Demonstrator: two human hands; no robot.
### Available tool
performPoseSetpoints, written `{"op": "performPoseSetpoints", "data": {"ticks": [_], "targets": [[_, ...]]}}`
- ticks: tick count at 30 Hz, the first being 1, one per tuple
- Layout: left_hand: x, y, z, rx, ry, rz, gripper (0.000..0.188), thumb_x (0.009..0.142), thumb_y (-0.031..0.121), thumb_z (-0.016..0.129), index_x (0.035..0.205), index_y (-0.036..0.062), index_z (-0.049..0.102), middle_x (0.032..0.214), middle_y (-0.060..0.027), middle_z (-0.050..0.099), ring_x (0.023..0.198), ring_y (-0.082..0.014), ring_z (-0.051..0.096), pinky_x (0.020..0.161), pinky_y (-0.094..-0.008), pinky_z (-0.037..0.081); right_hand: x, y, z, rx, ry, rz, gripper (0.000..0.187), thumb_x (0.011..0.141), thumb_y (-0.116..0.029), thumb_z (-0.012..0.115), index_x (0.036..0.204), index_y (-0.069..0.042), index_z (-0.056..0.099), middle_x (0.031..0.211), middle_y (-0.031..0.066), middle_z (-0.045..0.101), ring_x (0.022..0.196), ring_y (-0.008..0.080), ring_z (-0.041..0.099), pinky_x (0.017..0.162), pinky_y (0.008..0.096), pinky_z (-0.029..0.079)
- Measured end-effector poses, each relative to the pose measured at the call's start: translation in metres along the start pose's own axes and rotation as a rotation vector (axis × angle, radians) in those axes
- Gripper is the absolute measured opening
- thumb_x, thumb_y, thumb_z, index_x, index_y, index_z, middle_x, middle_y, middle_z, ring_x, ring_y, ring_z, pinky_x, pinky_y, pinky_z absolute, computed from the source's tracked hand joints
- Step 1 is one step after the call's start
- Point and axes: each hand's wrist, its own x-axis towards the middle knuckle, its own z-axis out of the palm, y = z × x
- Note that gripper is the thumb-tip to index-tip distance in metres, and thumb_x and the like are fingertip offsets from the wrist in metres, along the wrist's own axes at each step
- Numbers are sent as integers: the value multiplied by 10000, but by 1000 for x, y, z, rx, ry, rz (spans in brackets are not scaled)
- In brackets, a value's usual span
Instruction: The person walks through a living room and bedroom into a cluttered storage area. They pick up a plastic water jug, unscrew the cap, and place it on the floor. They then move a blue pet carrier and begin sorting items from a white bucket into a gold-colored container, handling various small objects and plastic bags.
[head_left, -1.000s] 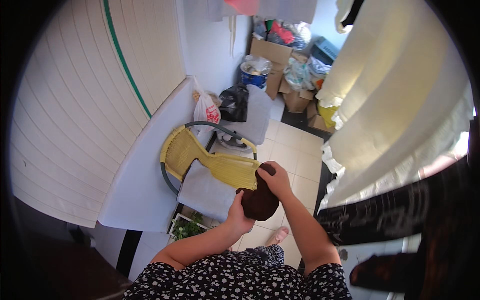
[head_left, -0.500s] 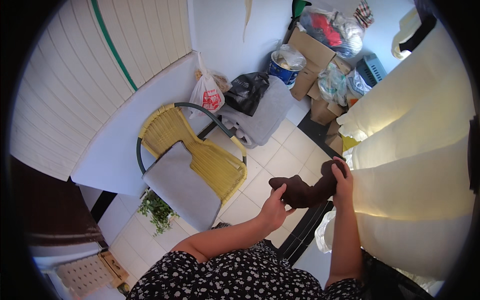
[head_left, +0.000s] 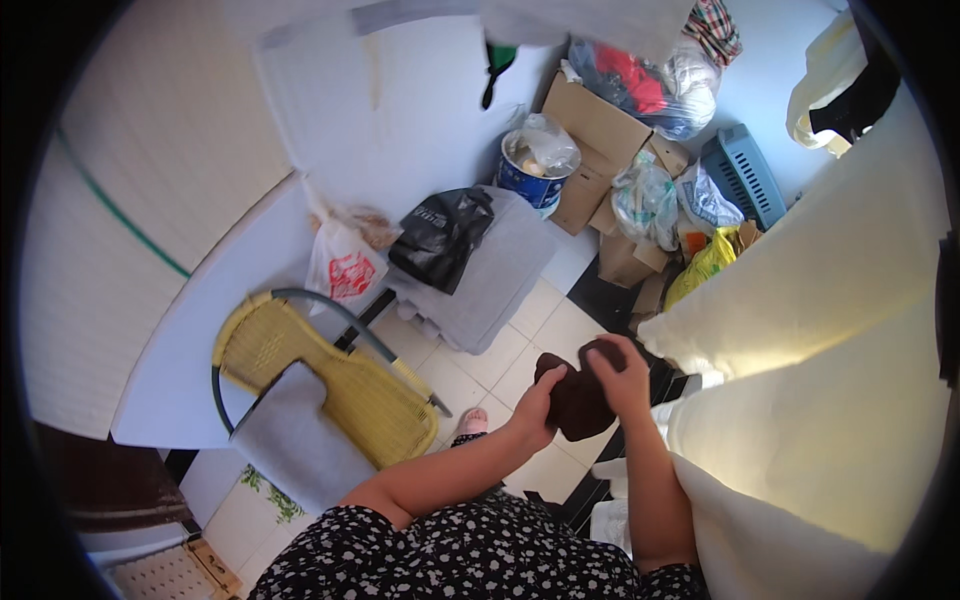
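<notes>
Between my two hands is a dark brown, soft cloth bundle, bent so that its ends stand close together; I cannot make out its exact kind. My left hand grips its left side, with the thumb on top. Round its upper right part, my right hand is closed. The bundle is held up in front of me, above the tiled floor.
A yellow woven chair with a grey cushion stands at the left. Beyond it, a black bag lies on a grey cloth-covered stack. Cardboard boxes fill the far corner. Pale curtains hang at the right.
The bundle was stretched out wide between my hands; now it is folded together. My right hand has come left, nearer my left hand. The view has shifted and a foot now shows.
</notes>
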Motion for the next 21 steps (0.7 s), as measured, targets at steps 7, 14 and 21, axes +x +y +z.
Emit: {"op": "performPoseSetpoints", "data": {"ticks": [7, 14, 21], "targets": [[113, 82, 79, 70, 10, 53, 356, 926, 327, 518, 1176, 75, 542, 1155, -72, 599, 1111, -211, 542, 1007, -353, 386, 130, 29, -35, 455, 5, 225, 259, 849, -134, 648, 1091, -51, 613, 964, 34, 636, 904, 122, 582, 837, 264, 457], [211, 98, 133, 367, 28, 57, 362, 949, 312, 486, 1229, 84, 486, 1125, -50, 590, 1022, -180, 573, 882, -345, 471, 213, 83, -29, 92, -226, 37, 755, 707, -324, 783, 1337, -74, 450, 1261, 161, 422, 1190, 297, 448, 990, 365, 394], [317, 103, 198, 599, -133, -5, 462, 978, 314, 438, 1369, 89, 343, 1275, -55, 476, 1168, -181, 468, 990, -340, 368, 339, 160, -84, 264, -439, 274, 718, 683, -255, 807, 1286, -33, 488, 1161, 128, 582, 1057, 228, 574, 934, 321, 450]]}}
